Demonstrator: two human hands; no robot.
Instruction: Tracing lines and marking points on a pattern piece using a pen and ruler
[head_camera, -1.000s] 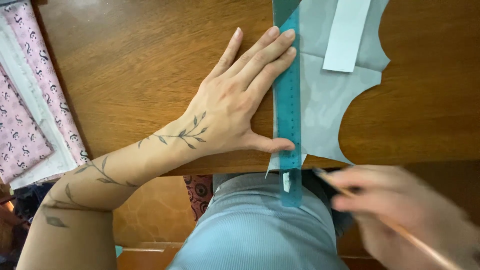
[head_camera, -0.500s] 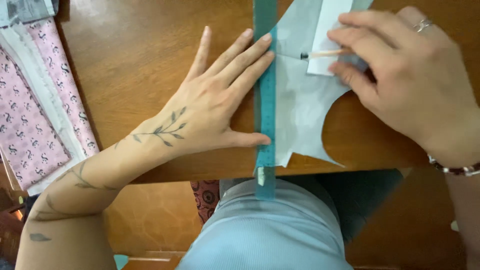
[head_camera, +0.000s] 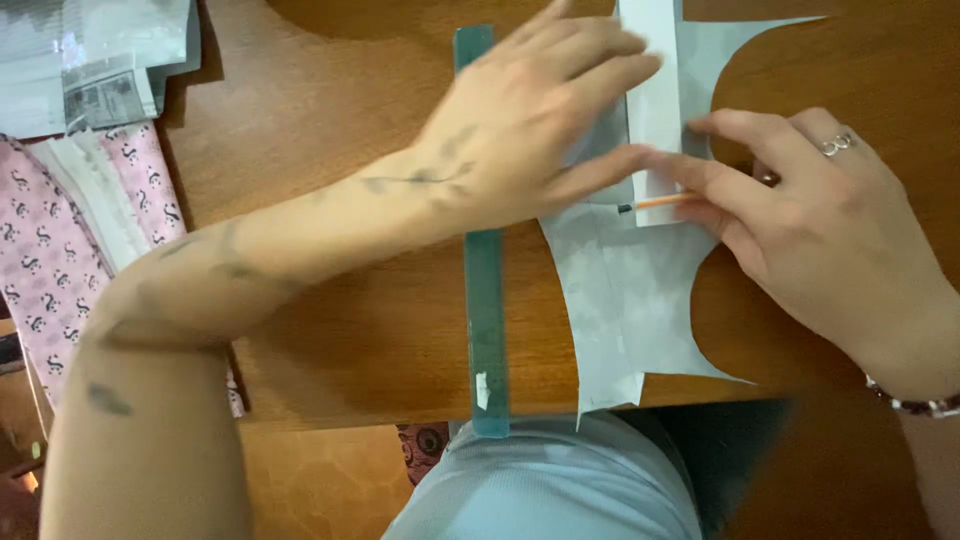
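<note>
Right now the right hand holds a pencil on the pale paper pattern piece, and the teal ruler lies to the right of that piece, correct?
Not quite. The head view shows the teal ruler lying to the left of the pale paper pattern piece, not the right. The rest stands: the right hand holds a pencil on that piece.

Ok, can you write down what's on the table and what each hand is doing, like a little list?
Left hand: left hand lies blurred across the teal ruler and onto the grey paper pattern piece.
Right hand: right hand holds an orange pencil, tip on the white strip.
Ruler: flat, running towards the person, near end over the table edge.
Table: brown wood.
Far left: pink printed fabric, with printed papers above it.
</note>
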